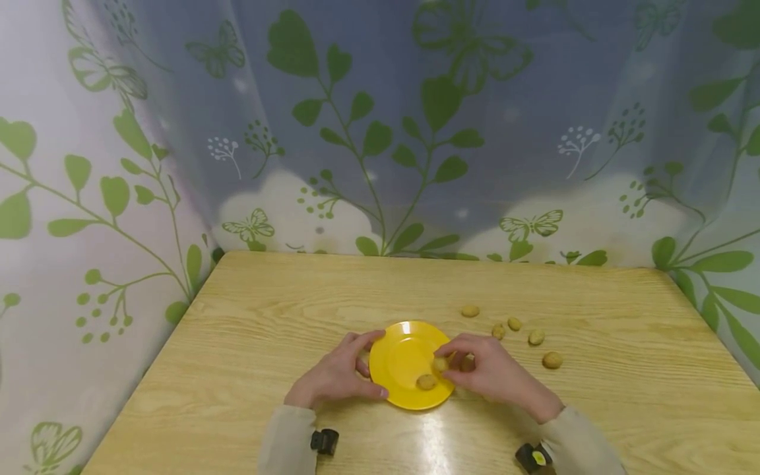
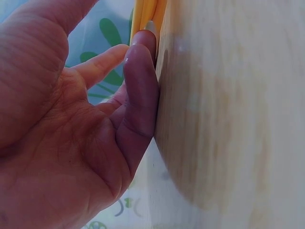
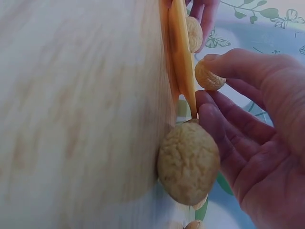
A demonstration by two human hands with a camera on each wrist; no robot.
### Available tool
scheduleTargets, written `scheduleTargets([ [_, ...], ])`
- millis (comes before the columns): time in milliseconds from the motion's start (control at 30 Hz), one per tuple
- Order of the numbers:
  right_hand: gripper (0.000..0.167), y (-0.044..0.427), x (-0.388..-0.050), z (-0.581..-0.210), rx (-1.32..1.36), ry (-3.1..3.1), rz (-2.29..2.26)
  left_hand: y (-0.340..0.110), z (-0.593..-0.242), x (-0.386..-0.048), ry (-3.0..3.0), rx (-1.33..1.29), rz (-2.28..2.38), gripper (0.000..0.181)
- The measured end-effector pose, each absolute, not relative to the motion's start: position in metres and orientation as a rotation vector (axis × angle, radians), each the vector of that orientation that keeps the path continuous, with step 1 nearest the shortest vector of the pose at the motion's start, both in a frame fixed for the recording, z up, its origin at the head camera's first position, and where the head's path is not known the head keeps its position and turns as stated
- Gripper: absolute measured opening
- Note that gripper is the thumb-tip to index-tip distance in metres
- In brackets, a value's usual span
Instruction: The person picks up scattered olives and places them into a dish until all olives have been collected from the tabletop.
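My left hand [image 1: 338, 373] holds a yellow plate [image 1: 394, 349] by its left rim, the thumb at the near side and fingers at the far side. In the left wrist view the little-finger side of the left hand [image 2: 109, 109] lies along the tabletop. Over the plate's right part, my right hand [image 1: 489, 369] pinches a small wrinkled potato [image 3: 209, 78] between thumb and fingers. Another potato [image 1: 426, 381] lies on the plate. Beside the right fingers, a potato [image 3: 189, 163] sits on the table, partly hidden by the hand in the head view.
Several more potatoes lie loose on the wooden table [image 1: 267, 297], right of and beyond the plate, among them one at the back [image 1: 470, 311] and one far right [image 1: 552, 359]. A curtain [image 1: 380, 132] with leaves and butterflies hangs behind the table.
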State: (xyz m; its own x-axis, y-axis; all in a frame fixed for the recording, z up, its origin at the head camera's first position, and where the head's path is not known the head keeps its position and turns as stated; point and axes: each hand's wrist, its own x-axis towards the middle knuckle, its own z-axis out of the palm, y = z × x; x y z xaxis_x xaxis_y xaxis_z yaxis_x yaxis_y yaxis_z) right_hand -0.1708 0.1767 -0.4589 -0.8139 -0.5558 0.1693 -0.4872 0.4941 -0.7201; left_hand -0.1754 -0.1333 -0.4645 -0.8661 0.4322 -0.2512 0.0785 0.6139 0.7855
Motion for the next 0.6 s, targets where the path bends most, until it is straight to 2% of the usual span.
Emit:
scheduleTargets([
  [600, 0.025, 0.1725, -0.1776, -0.4620, -0.927, 2.681, -1.089, -0.1339, -0.4630, -0.1758, 2.423, 0.409, 1.143, 0.099],
])
